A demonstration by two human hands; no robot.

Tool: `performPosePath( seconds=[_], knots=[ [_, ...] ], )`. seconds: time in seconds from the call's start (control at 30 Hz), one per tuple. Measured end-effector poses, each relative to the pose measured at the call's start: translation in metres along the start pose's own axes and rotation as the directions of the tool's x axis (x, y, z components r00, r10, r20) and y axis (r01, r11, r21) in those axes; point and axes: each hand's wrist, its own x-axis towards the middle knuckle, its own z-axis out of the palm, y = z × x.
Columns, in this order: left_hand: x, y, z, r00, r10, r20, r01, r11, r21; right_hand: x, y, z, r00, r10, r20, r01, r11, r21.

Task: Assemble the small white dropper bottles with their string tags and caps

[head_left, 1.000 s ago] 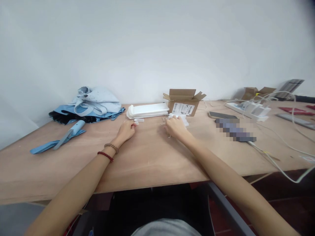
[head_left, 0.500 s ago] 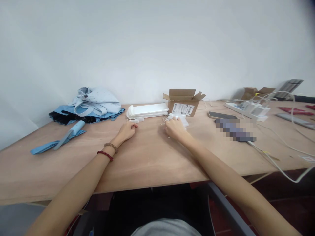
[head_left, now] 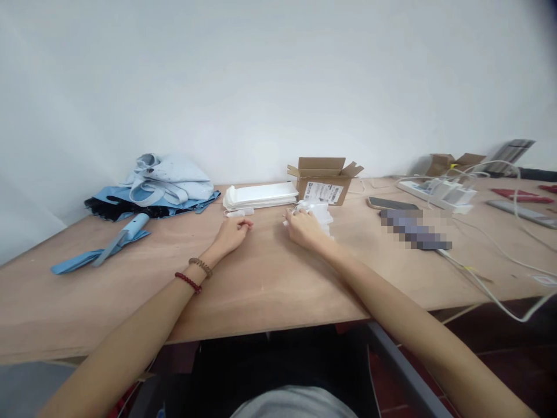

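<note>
My left hand is by the table's middle, its fingers loosely curled together with nothing visible in them. Just behind it lies a small translucent white piece, in front of a stack of white flat sleeves. My right hand reaches over a pile of translucent white pieces, which look like small plastic packets with thin strings. Its fingers are closed on a small translucent white piece, mostly hidden by the hand. An open cardboard box with a label stands right behind the pile.
On the left lie a light blue cloth bag and a blue folding umbrella. To the right are a dark phone, a blurred-out item, a white power strip with chargers, and trailing white cables.
My right hand has drawn slightly left and towards me, uncovering more of the pile. My left hand has shifted a little right and nearer, and its fingers have moved.
</note>
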Motion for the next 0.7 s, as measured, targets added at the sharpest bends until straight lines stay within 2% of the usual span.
performPosePath(
  seconds=[0.13, 0.3, 0.53, 0.7],
  knots=[
    [-0.004, 0.009, 0.01, 0.999, -0.03, 0.025, 0.034, 0.981, -0.193, 0.002, -0.002, 0.005, 0.998, -0.028, -0.059, 0.041, 0.974, 0.224],
    [-0.004, 0.005, 0.023, 0.999, -0.025, 0.04, 0.037, 0.938, -0.346, 0.007, -0.007, 0.017, 0.975, -0.097, -0.198, 0.17, 0.904, 0.392],
    [-0.006, 0.011, 0.019, 0.996, -0.043, 0.075, 0.069, 0.915, -0.396, 0.006, -0.01, 0.02, 0.957, -0.111, -0.267, 0.237, 0.83, 0.505],
    [-0.006, 0.01, 0.021, 0.991, -0.084, 0.107, 0.124, 0.88, -0.458, 0.005, -0.009, 0.019, 0.962, -0.114, -0.248, 0.231, 0.823, 0.519]
  ],
)
